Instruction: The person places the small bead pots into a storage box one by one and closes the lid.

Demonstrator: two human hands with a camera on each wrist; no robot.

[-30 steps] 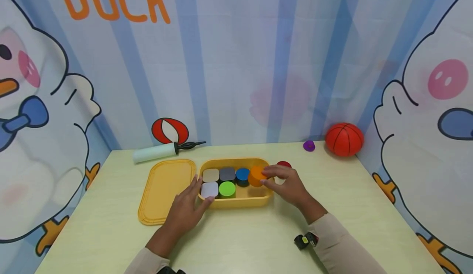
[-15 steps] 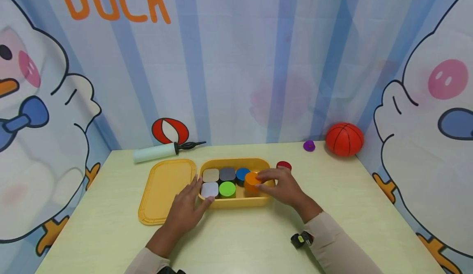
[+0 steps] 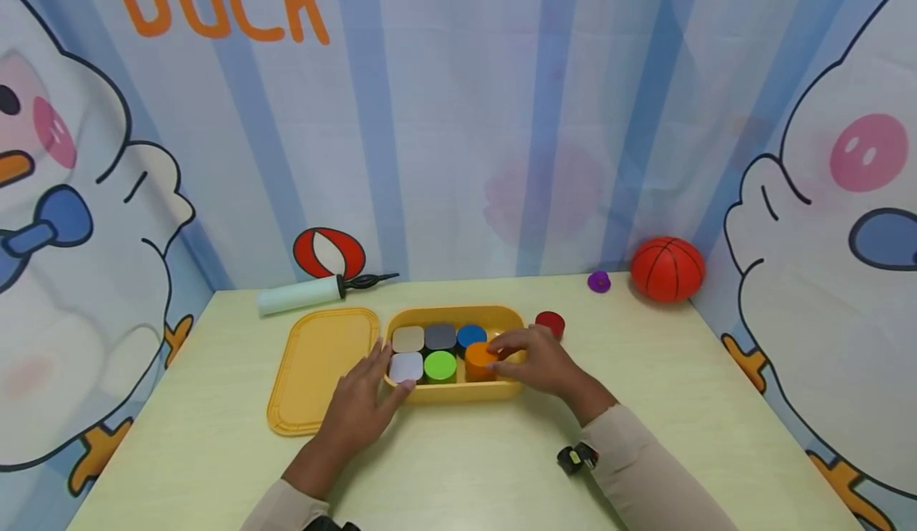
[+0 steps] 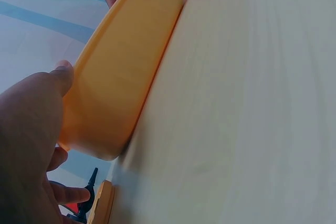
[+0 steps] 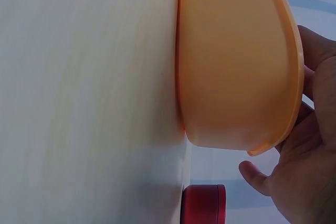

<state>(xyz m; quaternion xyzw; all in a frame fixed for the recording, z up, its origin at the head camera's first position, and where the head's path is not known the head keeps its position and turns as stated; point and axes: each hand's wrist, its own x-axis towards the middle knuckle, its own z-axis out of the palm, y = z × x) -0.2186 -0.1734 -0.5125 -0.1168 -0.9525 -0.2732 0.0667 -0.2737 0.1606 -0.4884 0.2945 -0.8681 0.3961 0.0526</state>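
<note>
A yellow box with rounded corners stands in the middle of the table. My left hand rests on its left end, fingers along the side and thumb on the front rim. My right hand pinches a small orange cylinder inside the box, right of a green round piece. A blue round piece, a grey square piece, a beige one and a white one sit in the box too. Both wrist views show the box walls, which hide the contents.
A yellow lid lies left of the box. Behind it is a pale green hand pump. A red cylinder stands right of the box. Farther back are a purple piece and a red ball.
My right hand has moved the orange cylinder left and toward the front of the box, from beside the blue piece to beside the green one. My left hand has stayed in place.
</note>
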